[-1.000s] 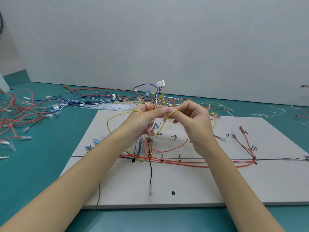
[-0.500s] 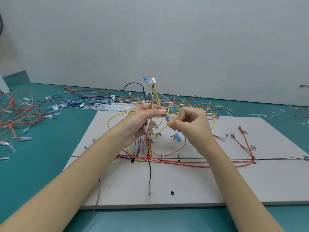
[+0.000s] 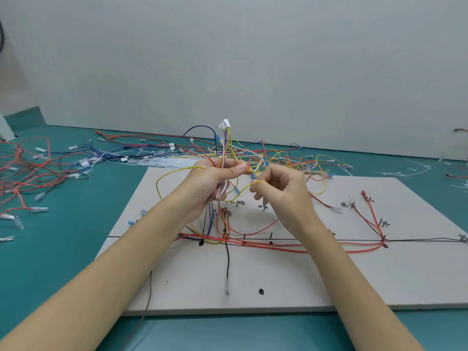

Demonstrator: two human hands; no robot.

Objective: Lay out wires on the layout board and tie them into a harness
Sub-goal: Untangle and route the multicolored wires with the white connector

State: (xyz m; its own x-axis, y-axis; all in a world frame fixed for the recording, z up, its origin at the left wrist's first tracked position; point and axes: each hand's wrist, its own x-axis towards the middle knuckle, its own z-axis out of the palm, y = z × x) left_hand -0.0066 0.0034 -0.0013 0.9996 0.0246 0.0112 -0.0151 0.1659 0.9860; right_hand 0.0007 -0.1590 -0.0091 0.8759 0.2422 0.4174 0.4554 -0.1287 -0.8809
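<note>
The grey layout board [image 3: 316, 279] lies on the teal table, marked with lines and handwritten labels. Red wires [image 3: 291, 245] run along its horizontal line, and a black wire [image 3: 228, 259] hangs toward the near edge. Above the board's far half, my left hand [image 3: 212, 184] grips a bundle of yellow, red, white and blue wires that rises to a white connector [image 3: 225, 123]. My right hand [image 3: 281, 188] is beside it, pinching a yellow wire [image 3: 238, 195] that loops between both hands.
A tangle of yellow and red wires [image 3: 298, 163] lies at the board's far edge. Loose red and blue wires with terminals [image 3: 33, 171] spread over the table at left. White cable ties [image 3: 162, 162] lie behind the board. Trimmed tie ends [image 3: 407, 171] sit far right.
My hands have drawn slightly apart, and the yellow wire now loops between them. The held bundle has shifted, and the white connector stands a little higher.
</note>
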